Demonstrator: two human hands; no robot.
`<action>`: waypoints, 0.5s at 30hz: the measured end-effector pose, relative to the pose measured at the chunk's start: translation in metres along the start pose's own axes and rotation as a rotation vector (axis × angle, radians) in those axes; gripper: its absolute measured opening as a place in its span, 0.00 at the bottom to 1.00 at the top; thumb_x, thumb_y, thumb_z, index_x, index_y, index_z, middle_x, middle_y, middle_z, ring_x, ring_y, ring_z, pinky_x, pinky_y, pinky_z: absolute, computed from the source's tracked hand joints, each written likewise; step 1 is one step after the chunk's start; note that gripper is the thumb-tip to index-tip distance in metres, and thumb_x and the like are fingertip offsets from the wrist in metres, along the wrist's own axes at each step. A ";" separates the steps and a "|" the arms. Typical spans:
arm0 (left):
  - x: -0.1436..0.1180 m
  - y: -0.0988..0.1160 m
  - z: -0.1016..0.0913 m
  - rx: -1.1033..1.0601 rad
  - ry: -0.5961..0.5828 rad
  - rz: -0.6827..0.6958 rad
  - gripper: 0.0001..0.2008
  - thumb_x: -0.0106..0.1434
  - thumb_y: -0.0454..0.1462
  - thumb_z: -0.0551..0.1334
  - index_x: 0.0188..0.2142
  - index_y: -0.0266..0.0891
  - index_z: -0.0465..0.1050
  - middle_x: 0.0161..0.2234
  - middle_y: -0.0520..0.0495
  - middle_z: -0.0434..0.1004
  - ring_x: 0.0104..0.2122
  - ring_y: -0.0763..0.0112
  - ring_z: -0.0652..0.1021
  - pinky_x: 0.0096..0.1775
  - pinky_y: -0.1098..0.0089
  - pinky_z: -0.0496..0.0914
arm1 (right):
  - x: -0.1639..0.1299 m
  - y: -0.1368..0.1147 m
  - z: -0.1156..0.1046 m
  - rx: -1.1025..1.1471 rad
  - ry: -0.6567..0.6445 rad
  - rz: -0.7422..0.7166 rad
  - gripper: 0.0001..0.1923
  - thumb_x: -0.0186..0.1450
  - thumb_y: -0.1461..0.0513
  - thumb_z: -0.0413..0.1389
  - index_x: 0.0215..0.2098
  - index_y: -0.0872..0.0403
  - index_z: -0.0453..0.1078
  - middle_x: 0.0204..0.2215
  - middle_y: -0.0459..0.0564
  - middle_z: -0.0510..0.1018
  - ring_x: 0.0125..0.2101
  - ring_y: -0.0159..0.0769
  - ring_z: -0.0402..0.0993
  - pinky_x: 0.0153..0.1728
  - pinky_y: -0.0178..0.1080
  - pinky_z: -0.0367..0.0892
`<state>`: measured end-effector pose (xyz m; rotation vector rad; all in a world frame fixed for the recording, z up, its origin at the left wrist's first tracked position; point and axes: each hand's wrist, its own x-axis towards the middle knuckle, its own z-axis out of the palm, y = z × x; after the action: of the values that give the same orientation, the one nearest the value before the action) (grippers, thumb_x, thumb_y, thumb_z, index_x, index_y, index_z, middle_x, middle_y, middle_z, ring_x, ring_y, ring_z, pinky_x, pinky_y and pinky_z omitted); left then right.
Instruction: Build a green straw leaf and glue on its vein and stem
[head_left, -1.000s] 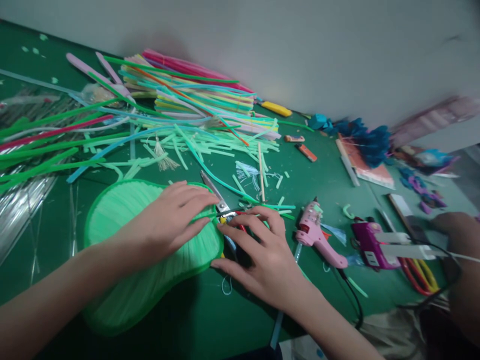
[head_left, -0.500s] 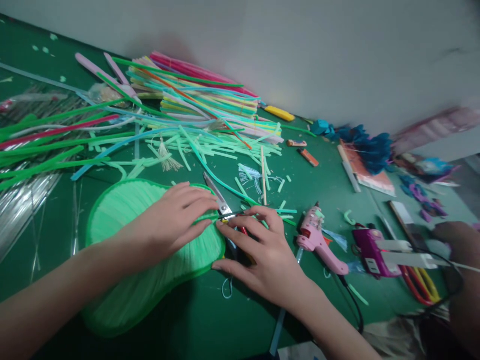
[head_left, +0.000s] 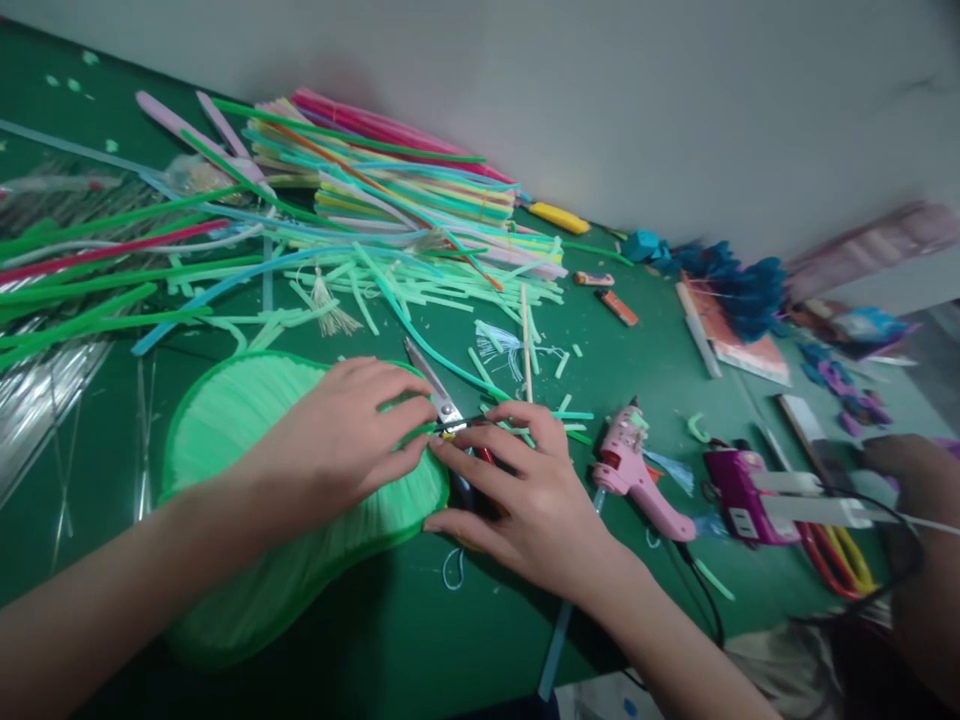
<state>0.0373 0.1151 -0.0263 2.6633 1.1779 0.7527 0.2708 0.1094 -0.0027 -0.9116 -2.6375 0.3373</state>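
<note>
A light green gourd-shaped piece [head_left: 232, 415] with a brighter fuzzy green rim lies tilted under my left hand [head_left: 352, 425]. The fingers of that hand are closed at its upper right edge. My right hand [head_left: 517, 485] is closed on a thin dark strip [head_left: 459, 424], which runs across to my left fingertips. The strip's two ends are hidden by the fingers. Scissors [head_left: 435, 380] lie behind the hands, blades pointing away; their handles are mostly covered by my right hand.
Bundles of coloured pipe cleaners [head_left: 420, 195] and cut green pieces [head_left: 442, 285] lie at the back. To the right are a pink glue gun [head_left: 637, 470], a purple power socket [head_left: 750, 497] and red-yellow handles [head_left: 840, 560]. Another person's arm [head_left: 919, 560] is at the right edge.
The view has shifted slightly. My hands remain at the green piece's edge with the dark strip between them, and the fingers have moved only a little.
</note>
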 end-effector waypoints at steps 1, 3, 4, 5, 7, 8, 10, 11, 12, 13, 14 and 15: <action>0.000 0.000 0.000 -0.005 -0.004 -0.005 0.10 0.71 0.38 0.56 0.45 0.37 0.74 0.47 0.41 0.79 0.48 0.55 0.77 0.48 0.54 0.68 | 0.000 0.001 0.000 0.002 0.001 -0.003 0.27 0.64 0.48 0.63 0.55 0.53 0.75 0.47 0.50 0.82 0.53 0.49 0.66 0.56 0.54 0.61; 0.000 -0.001 -0.001 -0.026 -0.020 -0.026 0.10 0.71 0.39 0.56 0.45 0.39 0.74 0.48 0.42 0.79 0.49 0.56 0.77 0.49 0.55 0.67 | 0.001 0.002 0.000 0.008 -0.001 -0.007 0.27 0.63 0.47 0.63 0.54 0.53 0.75 0.46 0.50 0.82 0.53 0.50 0.66 0.55 0.55 0.61; 0.000 -0.001 -0.002 -0.041 -0.032 -0.043 0.10 0.71 0.39 0.55 0.45 0.40 0.74 0.48 0.43 0.79 0.49 0.56 0.77 0.50 0.56 0.67 | 0.002 0.003 0.000 0.014 -0.004 -0.009 0.27 0.63 0.46 0.63 0.54 0.53 0.75 0.46 0.50 0.82 0.53 0.50 0.65 0.55 0.55 0.61; -0.001 -0.002 -0.002 -0.059 -0.042 -0.060 0.10 0.71 0.40 0.55 0.45 0.41 0.74 0.49 0.44 0.79 0.50 0.57 0.77 0.50 0.56 0.67 | 0.002 0.004 -0.001 0.020 -0.006 -0.011 0.27 0.63 0.46 0.63 0.53 0.53 0.76 0.46 0.50 0.82 0.52 0.50 0.65 0.54 0.55 0.62; -0.001 -0.003 -0.002 -0.098 -0.050 -0.092 0.10 0.71 0.40 0.56 0.45 0.42 0.75 0.50 0.45 0.79 0.50 0.58 0.77 0.50 0.57 0.66 | 0.003 0.005 -0.001 0.032 -0.010 -0.016 0.27 0.63 0.45 0.63 0.53 0.53 0.76 0.45 0.50 0.82 0.52 0.50 0.65 0.54 0.55 0.62; -0.001 -0.004 -0.002 -0.114 -0.047 -0.101 0.10 0.71 0.40 0.56 0.44 0.43 0.75 0.50 0.46 0.79 0.49 0.58 0.77 0.50 0.57 0.66 | 0.004 0.005 -0.001 0.038 -0.015 -0.016 0.27 0.63 0.45 0.62 0.53 0.53 0.76 0.45 0.51 0.82 0.52 0.50 0.65 0.54 0.55 0.62; -0.001 -0.004 -0.002 -0.129 -0.032 -0.107 0.10 0.70 0.40 0.56 0.44 0.43 0.76 0.49 0.46 0.80 0.48 0.59 0.77 0.50 0.58 0.67 | 0.004 0.005 0.000 0.055 -0.032 -0.005 0.28 0.64 0.45 0.61 0.54 0.53 0.75 0.46 0.52 0.81 0.52 0.49 0.65 0.54 0.54 0.62; -0.001 -0.004 -0.002 -0.131 -0.026 -0.110 0.10 0.70 0.40 0.56 0.43 0.43 0.77 0.49 0.47 0.80 0.48 0.59 0.77 0.49 0.58 0.67 | 0.004 0.005 0.000 0.064 -0.039 0.003 0.28 0.64 0.45 0.61 0.55 0.53 0.75 0.47 0.52 0.81 0.52 0.48 0.65 0.54 0.53 0.62; -0.001 -0.004 -0.002 -0.129 -0.023 -0.113 0.10 0.70 0.40 0.57 0.43 0.43 0.77 0.49 0.46 0.80 0.48 0.59 0.78 0.49 0.58 0.67 | 0.004 0.005 0.000 0.073 -0.043 0.013 0.29 0.64 0.45 0.61 0.55 0.53 0.74 0.47 0.53 0.81 0.52 0.48 0.65 0.55 0.53 0.62; 0.000 -0.003 -0.002 -0.125 -0.023 -0.116 0.10 0.70 0.39 0.57 0.43 0.43 0.77 0.49 0.46 0.80 0.48 0.59 0.78 0.49 0.58 0.67 | 0.004 0.005 0.000 0.080 -0.043 0.021 0.29 0.64 0.45 0.61 0.56 0.53 0.74 0.48 0.53 0.80 0.52 0.48 0.65 0.55 0.52 0.62; 0.000 -0.003 -0.003 -0.122 -0.022 -0.116 0.10 0.69 0.39 0.57 0.42 0.42 0.77 0.49 0.46 0.80 0.48 0.59 0.78 0.49 0.58 0.67 | 0.003 0.004 0.001 0.084 -0.041 0.028 0.29 0.64 0.45 0.62 0.56 0.53 0.74 0.48 0.53 0.80 0.53 0.48 0.65 0.55 0.52 0.62; 0.000 -0.002 -0.003 -0.120 -0.023 -0.115 0.10 0.69 0.39 0.57 0.42 0.42 0.77 0.49 0.45 0.80 0.49 0.58 0.78 0.50 0.57 0.67 | 0.003 0.004 0.001 0.087 -0.037 0.031 0.29 0.64 0.45 0.62 0.56 0.53 0.74 0.48 0.53 0.80 0.53 0.48 0.64 0.56 0.52 0.62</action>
<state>0.0344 0.1163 -0.0240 2.4779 1.2274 0.7461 0.2708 0.1143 -0.0044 -0.9278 -2.6218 0.4769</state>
